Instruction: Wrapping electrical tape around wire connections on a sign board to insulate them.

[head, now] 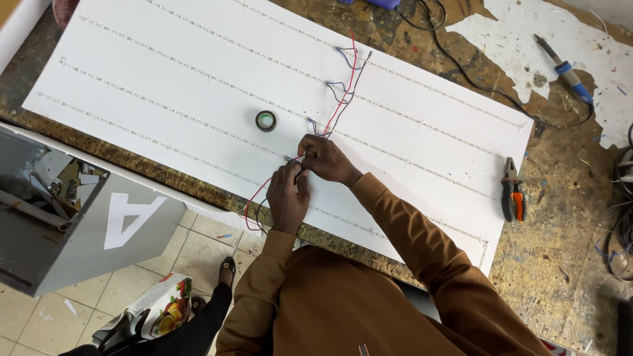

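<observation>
Head view showed a big white flat board [198,72] with thin light strips, lying on a worn brown workbench [567,250]. Both hands met near its front edge. The left hand [288,198] and right hand [326,160] each pinched the thin red and blue wires [343,92], close together, likely to join ends. A small roll of black tape [266,120] sat near. Orange-handled pliers [512,191] lay aside.

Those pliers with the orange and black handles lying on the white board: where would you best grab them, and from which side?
Probably by the two handles, coming from straight above. The pliers lie flat near the right edge of the white board, jaws pointing away from the person and handles toward them. The handles are the long, thick, coated part, and nothing lies around them. Both hands are busy at the wires.
</observation>
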